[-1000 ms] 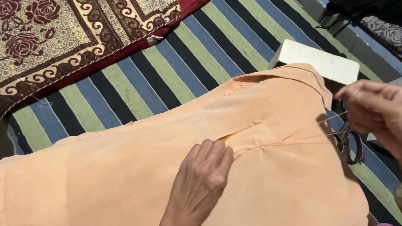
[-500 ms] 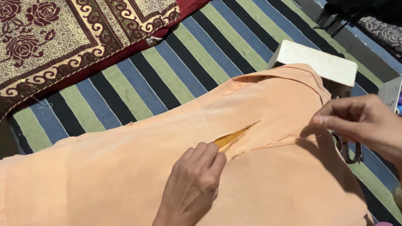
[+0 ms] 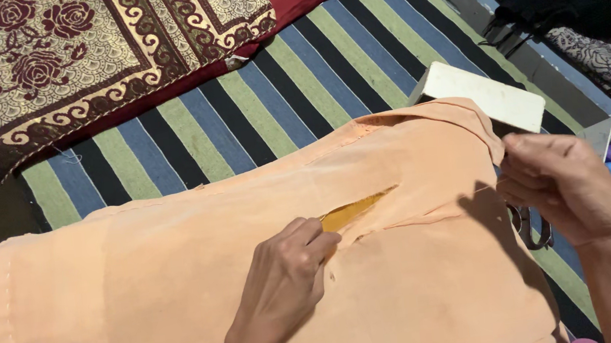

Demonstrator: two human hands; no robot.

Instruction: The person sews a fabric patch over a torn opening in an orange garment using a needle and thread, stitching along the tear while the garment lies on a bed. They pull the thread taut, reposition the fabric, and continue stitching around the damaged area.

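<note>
The right hand (image 3: pixel 560 186) had drawn back toward the peach garment's (image 3: pixel 181 283) right edge, fingers pinched together — whether on thread, I cannot tell; the left hand (image 3: pixel 286 275) stayed pressed flat beside the open slit (image 3: pixel 358 207).

Warm, dim light falls from the upper left, leaving the orange cloth (image 3: pixel 181 283) evenly lit and without glare. The right hand (image 3: pixel 564 186) throws a soft-edged dark shadow onto the cloth just left of its grip. The left hand (image 3: pixel 286 279) shades the cloth under its palm. Corners sink into near black, especially the far left edge and top right. Focus is fairly sharp; fingertips look slightly soft.
</note>
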